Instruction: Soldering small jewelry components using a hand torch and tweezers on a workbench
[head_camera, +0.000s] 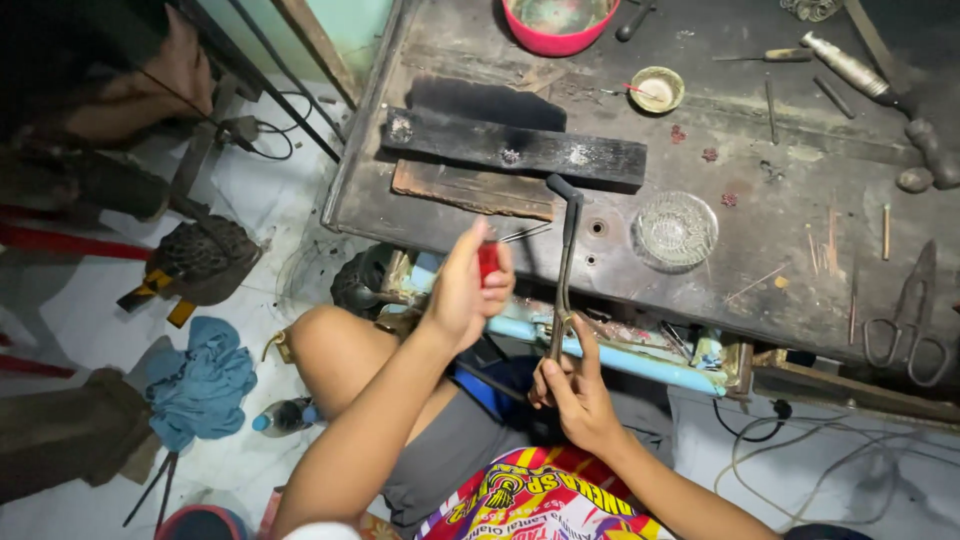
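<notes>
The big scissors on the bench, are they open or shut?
Shut. The scissors lie flat on the workbench with blades together in one point and the two finger loops side by side.

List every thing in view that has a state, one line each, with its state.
left hand: raised, closed on a small red lighter
right hand: gripping the lower end of the torch
torch: upright, nozzle bent over at the top, no flame visible
glass dish: lying on the workbench, looks empty
scissors: lying flat, closed
red bowl: upright, contents unclear
</notes>
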